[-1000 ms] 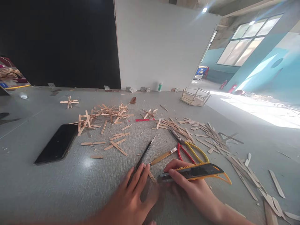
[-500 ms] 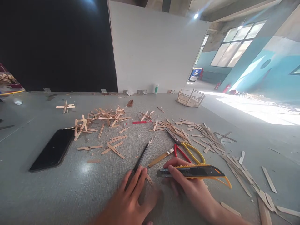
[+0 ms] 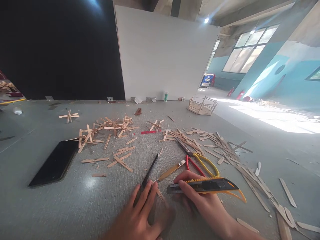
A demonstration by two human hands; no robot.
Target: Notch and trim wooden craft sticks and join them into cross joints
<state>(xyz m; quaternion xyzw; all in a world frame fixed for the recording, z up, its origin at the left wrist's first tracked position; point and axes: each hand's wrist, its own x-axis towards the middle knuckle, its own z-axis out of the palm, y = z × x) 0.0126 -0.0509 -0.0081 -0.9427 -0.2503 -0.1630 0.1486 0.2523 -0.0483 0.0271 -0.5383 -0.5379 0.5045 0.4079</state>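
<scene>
While left hand (image 3: 140, 216) lies flat hiding a stick, right hand (image 3: 200, 200) clasps cutter (image 3: 205, 185)

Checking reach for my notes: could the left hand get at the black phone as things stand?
Probably yes: the left hand lies flat on the table, and only bare tabletop separates it from the black phone.

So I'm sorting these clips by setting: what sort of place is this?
Probably a craft or model-making bench in a large workshop hall: wooden sticks litter the table, the right hand holds a utility knife, and scissors lie nearby.
</scene>
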